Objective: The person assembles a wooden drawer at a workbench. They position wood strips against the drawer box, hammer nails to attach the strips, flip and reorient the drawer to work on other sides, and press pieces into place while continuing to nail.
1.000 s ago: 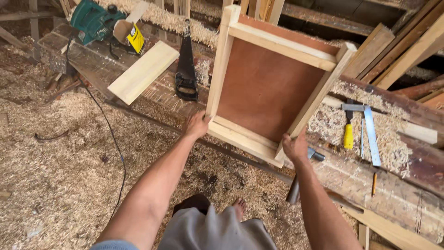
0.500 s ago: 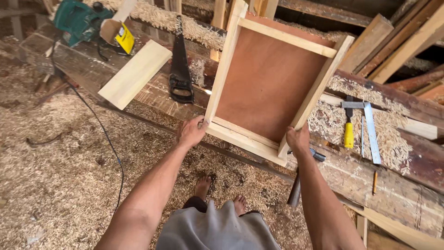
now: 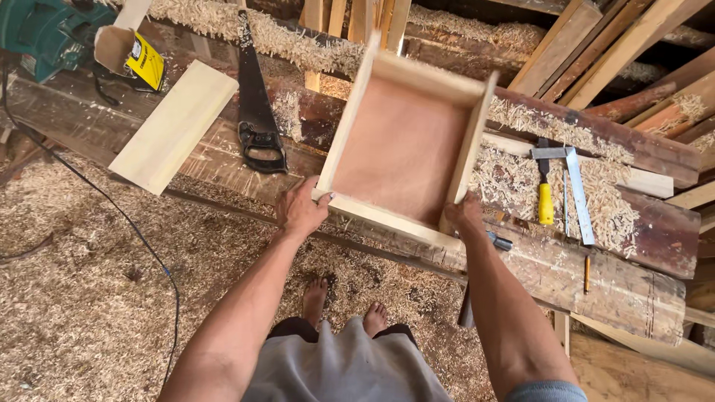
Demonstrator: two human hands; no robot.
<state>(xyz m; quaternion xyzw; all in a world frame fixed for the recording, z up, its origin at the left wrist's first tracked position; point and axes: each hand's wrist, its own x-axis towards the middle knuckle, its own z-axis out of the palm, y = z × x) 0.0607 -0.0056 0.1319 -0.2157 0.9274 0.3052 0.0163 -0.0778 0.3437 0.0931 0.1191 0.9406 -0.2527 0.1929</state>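
Two hands, left hand [image 3: 300, 210] and right hand [image 3: 463, 214], each clamped on one wooden box [image 3: 402, 149], beside one handsaw [image 3: 255, 104].

Green power tool [image 3: 45, 33] cut off by frame edge; hammer [image 3: 477, 286] perhaps half hidden behind forearm.

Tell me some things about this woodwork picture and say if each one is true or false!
1. Both hands hold the wooden box. True: the left hand and right hand grip its near corners.
2. The saw is in the right hand. False: it lies on the bench, left of the box.
3. The chisel has a yellow handle. True.
4. The person wears shoes. False: the feet are bare on the wood shavings.
5. The box is full of nails. False: nothing lies inside it.
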